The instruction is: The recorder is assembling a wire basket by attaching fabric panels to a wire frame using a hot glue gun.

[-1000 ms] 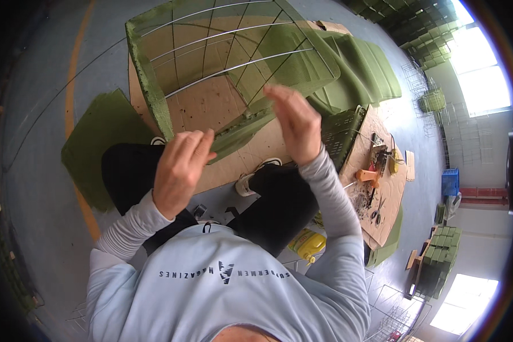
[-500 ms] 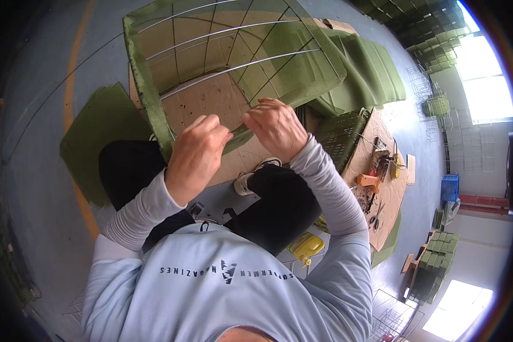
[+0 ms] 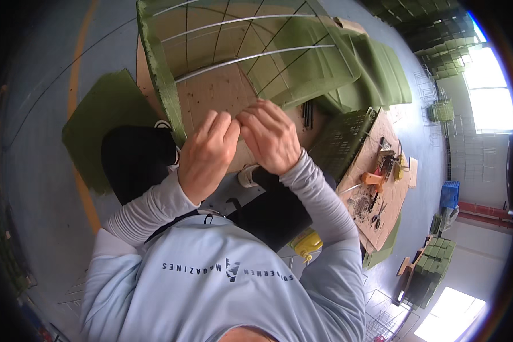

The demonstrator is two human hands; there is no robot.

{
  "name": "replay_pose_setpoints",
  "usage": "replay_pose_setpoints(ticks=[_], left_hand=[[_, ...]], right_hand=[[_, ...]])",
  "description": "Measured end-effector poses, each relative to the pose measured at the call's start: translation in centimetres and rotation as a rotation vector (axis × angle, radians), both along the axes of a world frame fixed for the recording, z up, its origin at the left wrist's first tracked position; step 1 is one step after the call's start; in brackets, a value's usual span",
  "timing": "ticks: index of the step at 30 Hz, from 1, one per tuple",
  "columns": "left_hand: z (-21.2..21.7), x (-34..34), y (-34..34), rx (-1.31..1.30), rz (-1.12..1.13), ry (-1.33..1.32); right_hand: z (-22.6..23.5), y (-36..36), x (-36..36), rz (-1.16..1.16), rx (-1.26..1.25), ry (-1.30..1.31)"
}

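At frame centre both hands meet over the wire frame (image 3: 239,54) wrapped in green mesh (image 3: 157,74): the left hand (image 3: 206,155) and right hand (image 3: 271,137) are curled nearly closed, pinching something too small to tell (perhaps a tie). Best keep the pinch steady, close to the wire.

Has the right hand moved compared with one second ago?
Yes. The right hand came down and toward the left hand; the two now meet at the near edge of the green wire frame.
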State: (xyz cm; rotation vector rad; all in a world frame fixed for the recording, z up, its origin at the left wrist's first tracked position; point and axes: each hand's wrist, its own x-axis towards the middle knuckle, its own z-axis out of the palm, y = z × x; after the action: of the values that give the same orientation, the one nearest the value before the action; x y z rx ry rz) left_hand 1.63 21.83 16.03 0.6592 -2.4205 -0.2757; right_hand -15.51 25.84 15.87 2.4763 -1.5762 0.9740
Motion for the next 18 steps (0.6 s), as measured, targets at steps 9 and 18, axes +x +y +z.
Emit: replay_pose_setpoints(ticks=[9, 18], left_hand=[[0.4, -0.7, -4.2, 0.506, -0.166, -0.041], [-1.4, 4.1, -1.0, -0.178, -0.052, 0.102]], right_hand=[[2.1, -5.3, -0.9, -0.029, 0.637, 0.621], [-0.9, 1.2, -2.8, -0.151, -0.174, -0.059]])
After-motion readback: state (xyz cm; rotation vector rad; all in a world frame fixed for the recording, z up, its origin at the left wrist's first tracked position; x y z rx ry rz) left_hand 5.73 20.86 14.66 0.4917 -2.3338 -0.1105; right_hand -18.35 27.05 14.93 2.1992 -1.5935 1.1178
